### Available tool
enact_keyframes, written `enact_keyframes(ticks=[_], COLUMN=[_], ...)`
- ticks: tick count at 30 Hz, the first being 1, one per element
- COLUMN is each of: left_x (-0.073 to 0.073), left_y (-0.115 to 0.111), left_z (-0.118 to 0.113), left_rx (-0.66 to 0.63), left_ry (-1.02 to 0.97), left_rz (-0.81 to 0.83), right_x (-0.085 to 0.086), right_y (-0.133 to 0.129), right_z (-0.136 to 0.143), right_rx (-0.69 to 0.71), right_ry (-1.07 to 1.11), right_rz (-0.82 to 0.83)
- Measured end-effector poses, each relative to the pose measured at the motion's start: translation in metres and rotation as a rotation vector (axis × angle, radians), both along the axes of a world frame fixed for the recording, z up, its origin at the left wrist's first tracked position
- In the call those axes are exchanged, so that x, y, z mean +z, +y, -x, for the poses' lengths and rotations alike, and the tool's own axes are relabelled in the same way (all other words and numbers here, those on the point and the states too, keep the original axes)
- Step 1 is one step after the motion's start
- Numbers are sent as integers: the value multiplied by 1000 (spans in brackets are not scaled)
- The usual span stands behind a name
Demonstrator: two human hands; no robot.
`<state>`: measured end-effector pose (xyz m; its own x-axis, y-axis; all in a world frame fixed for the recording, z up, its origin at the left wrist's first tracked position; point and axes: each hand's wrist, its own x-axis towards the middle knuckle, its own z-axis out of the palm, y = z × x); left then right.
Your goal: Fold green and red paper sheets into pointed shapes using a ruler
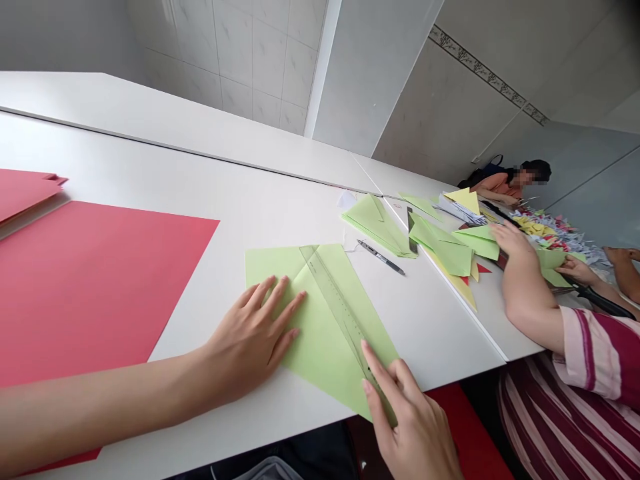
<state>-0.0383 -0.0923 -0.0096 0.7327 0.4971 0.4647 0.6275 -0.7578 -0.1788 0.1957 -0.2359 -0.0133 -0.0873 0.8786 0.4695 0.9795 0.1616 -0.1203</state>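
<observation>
A clear ruler [336, 303] lies slantwise across a sheet of light green paper [320, 353] on the white table. My left hand [263, 327] rests flat on the left part of the sheet, fingers spread, left of the ruler. At the ruler's lower end is my right hand [410, 413], its index finger and thumb touching the ruler; its other fingers are bent and partly hidden. To the right of the sheet's upper corner lies a pen [381, 257]. Folded green papers [377, 223] are stacked beyond the pen.
Large red sheets [100, 287] cover the left of the table [200, 180]. On the right, a person in a striped top handles green paper [477, 240] near black scissors [605, 300]. Further back, another person sits by a pile of colourful cut paper [555, 233].
</observation>
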Motion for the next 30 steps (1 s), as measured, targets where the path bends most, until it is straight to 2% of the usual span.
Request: enact_keyframes(ticks=[4,9,18,21,26,30], left_x=[0,-4,-9,-5,8,8], left_y=[-3,-1,0,-1,4,14], left_z=[-2,-1,-2,-4,-16,-29], left_rx=[8,18,18,29,58,51], left_ry=[4,-24,-87,-43,11,-12], left_rz=[-57,-31,32,3,88,122], right_x=[0,5,6,9,13,19], right_y=[5,8,6,9,15,20], right_z=[1,3,14,14,13,9], right_rx=[2,-5,57,85,143,192], right_ry=[-190,-311,-215,-223,-259,-281], right_rz=[-6,11,70,114,127,97])
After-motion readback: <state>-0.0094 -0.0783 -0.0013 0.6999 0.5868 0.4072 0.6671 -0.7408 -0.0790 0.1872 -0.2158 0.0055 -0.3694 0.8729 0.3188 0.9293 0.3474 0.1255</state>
